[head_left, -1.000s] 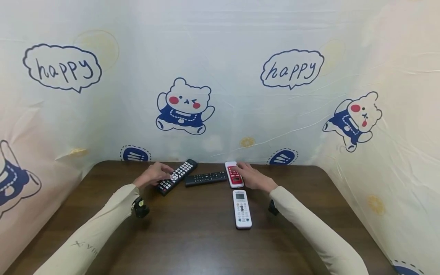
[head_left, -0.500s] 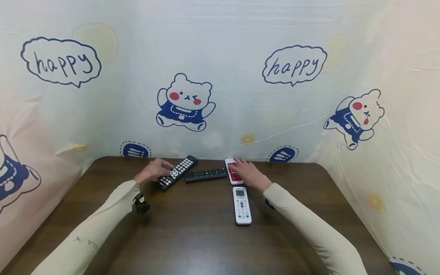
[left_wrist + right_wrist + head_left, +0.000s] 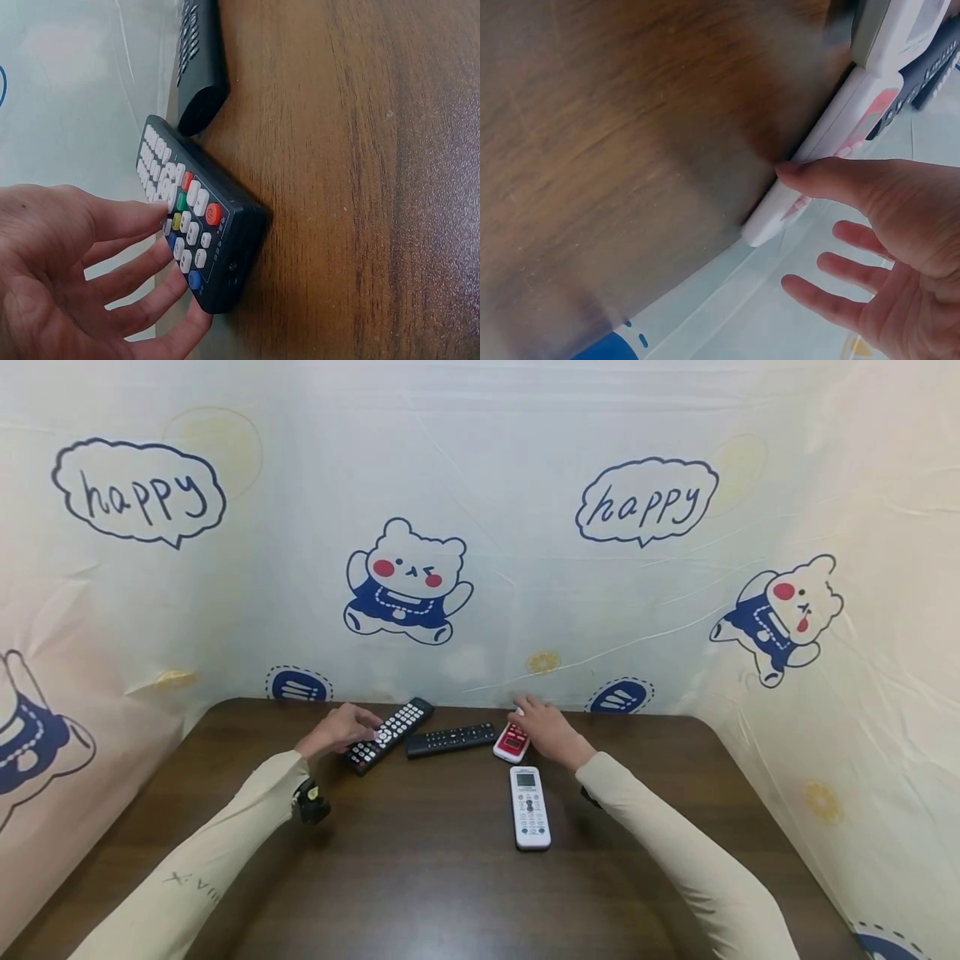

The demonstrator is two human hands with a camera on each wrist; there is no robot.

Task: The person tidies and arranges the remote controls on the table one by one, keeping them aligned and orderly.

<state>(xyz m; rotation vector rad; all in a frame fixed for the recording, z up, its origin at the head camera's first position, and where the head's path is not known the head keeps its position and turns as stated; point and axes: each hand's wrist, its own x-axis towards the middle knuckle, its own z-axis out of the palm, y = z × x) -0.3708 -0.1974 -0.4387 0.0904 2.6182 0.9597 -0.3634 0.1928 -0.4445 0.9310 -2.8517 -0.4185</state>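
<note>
My left hand (image 3: 337, 729) pinches a black remote control (image 3: 399, 725) lying slanted on the table. In the left wrist view its thumb is on the buttons of the remote (image 3: 244, 232), with fingertips along the side edge. My right hand (image 3: 553, 735) is at a red-and-white remote control (image 3: 512, 743), covering part of it. The right wrist view has the thumb against this remote's side (image 3: 832, 124); three fingers stand apart from it, and the index finger is hidden. Between the two hands lies a slimmer black remote control (image 3: 452, 740).
A white remote control (image 3: 530, 810) with a small screen lies in front of the red-and-white one. Everything rests on a brown wooden table (image 3: 405, 893). Behind its far edge hangs a pale printed sheet (image 3: 517, 460), which also flanks both sides.
The red-and-white remote has turned clockwise, its far end moving right toward my right hand. My left hand and the other remotes have hardly moved; the head view has shifted slightly.
</note>
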